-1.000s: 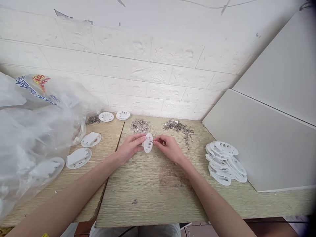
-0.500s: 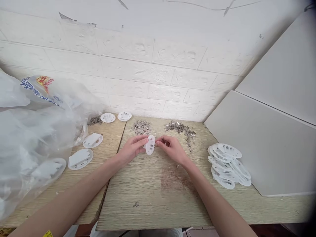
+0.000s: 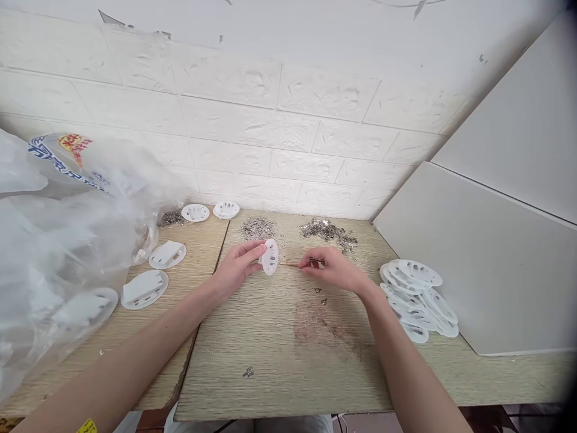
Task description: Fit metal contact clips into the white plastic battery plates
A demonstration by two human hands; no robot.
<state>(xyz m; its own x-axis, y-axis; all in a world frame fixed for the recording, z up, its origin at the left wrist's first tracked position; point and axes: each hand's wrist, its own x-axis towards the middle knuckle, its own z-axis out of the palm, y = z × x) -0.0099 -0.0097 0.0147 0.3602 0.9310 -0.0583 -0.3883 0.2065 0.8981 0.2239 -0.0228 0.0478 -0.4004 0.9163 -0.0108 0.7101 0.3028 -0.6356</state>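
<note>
My left hand (image 3: pixel 241 264) is closed on a white oval plastic plate (image 3: pixel 270 257), thumb on its upper edge. The plate is held upright above the table, and small metal contacts show on its face. To the right, my right hand (image 3: pixel 329 266) is closed around a thin brownish rod-like tool (image 3: pixel 289 264). That tool points left toward the plate, and its tip ends close to the plate's edge; whether they touch I cannot tell. A dark metal part (image 3: pixel 317 260) shows between the right fingers. Below this hand lie two small metal pieces (image 3: pixel 323 302).
Behind my hands sit a heap of small metal parts (image 3: pixel 259 228) and a darker heap (image 3: pixel 329 231). A stack of white oval plates (image 3: pixel 417 294) stands at right beside a grey panel (image 3: pixel 487 258). Clear plastic bags (image 3: pixel 76 240) and more oval plates (image 3: pixel 145 290) occupy the left.
My right hand has moved right, away from the plate, exposing the thin tool. Another small metal piece now shows on the table beneath it. The plate has shifted slightly left and up.
</note>
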